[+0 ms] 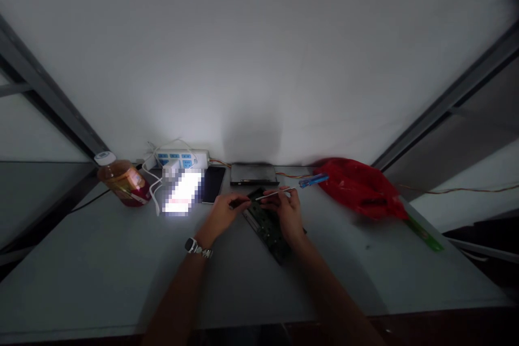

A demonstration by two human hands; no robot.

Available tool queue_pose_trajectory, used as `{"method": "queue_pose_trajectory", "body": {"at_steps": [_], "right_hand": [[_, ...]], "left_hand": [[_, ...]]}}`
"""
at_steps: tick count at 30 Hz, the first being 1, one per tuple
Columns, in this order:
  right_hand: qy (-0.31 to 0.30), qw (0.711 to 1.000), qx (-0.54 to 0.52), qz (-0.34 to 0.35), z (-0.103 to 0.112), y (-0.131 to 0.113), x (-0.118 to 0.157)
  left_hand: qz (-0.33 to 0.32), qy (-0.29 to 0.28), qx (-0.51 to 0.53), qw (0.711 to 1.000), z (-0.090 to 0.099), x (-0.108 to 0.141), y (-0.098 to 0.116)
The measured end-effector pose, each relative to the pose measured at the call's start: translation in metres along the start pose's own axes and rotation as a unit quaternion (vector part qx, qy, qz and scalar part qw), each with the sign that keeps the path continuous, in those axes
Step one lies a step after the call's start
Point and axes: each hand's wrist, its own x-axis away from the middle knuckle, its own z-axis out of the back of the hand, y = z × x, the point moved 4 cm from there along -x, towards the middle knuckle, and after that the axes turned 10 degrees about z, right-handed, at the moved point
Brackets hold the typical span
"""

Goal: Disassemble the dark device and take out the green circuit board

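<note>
PCB [265,224], dark green, lies on grey table [81,275] at centre of view, long axis angled from upper left to lower right, w/ both hands over its far end. L hand [221,216] is just left of PCB, fingers curled & closed toward the board; small dark bit [239,203] shows at fingertips, too small to tell what it is or if it's gripped. Silver wristwatch [197,247] on L wrist. R hand [286,213] is over PCB's right side, fingers clenched in a pinch on thin metal tool [275,193], which points left across the board toward L hand. Directly behind PCB: flat black box [253,174], orange wires [292,175] running right from it. Behind & left of PCB: black phone [213,184], then pixelated bright patch [182,192], white power strip w/ blue sockets [182,159] & white cable [152,189] further back. Plastic bottle [121,181], white cap, amber liquid, well left of PCB. Behind & right of PCB: blue-handled tool [314,180], just beside red plastic bag [359,189]. Green strip [424,235], maybe a ruler, well right of PCB at table edge.
</note>
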Motion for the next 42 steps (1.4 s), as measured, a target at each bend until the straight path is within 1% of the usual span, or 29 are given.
{"method": "queue_pose_trajectory", "body": {"at_steps": [4, 8, 16, 21, 25, 27, 28, 30, 32, 34, 35, 36, 38, 42], "right_hand": [[-0.018, 1.0, -0.008, 0.002, -0.003, -0.003, 0.001], [-0.033, 0.999, -0.025, -0.002, -0.007, -0.005, 0.003], [0.011, 0.999, -0.045, 0.015, -0.01, -0.006, 0.005], [0.012, 0.999, -0.049, -0.004, -0.011, -0.006, 0.006], [0.023, 0.998, -0.047, -0.023, -0.013, -0.007, 0.006], [0.036, 0.998, -0.045, -0.022, -0.013, -0.008, 0.005], [0.044, 0.998, -0.044, -0.016, -0.012, -0.01, 0.004], [0.061, 0.997, -0.045, 0.003, -0.009, -0.014, 0.001], [0.079, 0.996, -0.047, 0.015, -0.004, -0.017, -0.003], [0.093, 0.994, -0.046, 0.014, 0.001, -0.018, -0.005], [0.097, 0.994, -0.045, 0.01, 0.002, -0.017, -0.006], [0.098, 0.994, -0.043, 0.006, 0.003, -0.017, -0.006], [0.089, 0.995, -0.04, -0.001, 0.002, -0.016, -0.006], [0.068, 0.997, -0.029, -0.007, 0.0, -0.013, -0.003]], "left_hand": [[-0.013, 0.024, 0.036, 0.999, -0.005, -0.001, -0.002], [-0.007, 0.054, 0.094, 0.994, -0.009, -0.002, -0.006], [0.028, 0.033, 0.199, 0.979, -0.01, -0.005, -0.006], [0.038, 0.047, 0.22, 0.974, -0.014, -0.007, -0.008], [0.051, 0.088, 0.229, 0.968, -0.019, -0.007, -0.005], [0.042, 0.123, 0.229, 0.965, -0.014, -0.006, -0.001], [0.035, 0.146, 0.228, 0.962, -0.009, -0.005, 0.0], [0.018, 0.202, 0.209, 0.957, 0.006, -0.004, 0.002], [-0.001, 0.235, 0.135, 0.963, 0.022, -0.003, 0.001], [-0.042, 0.225, 0.025, 0.973, 0.031, -0.005, 0.0], [-0.055, 0.218, -0.01, 0.974, 0.033, -0.007, -0.004], [-0.066, 0.207, -0.037, 0.975, 0.033, -0.01, -0.007], [-0.081, 0.172, -0.084, 0.978, 0.026, -0.015, -0.016], [-0.077, 0.153, -0.147, 0.974, 0.011, -0.024, -0.029]]}}
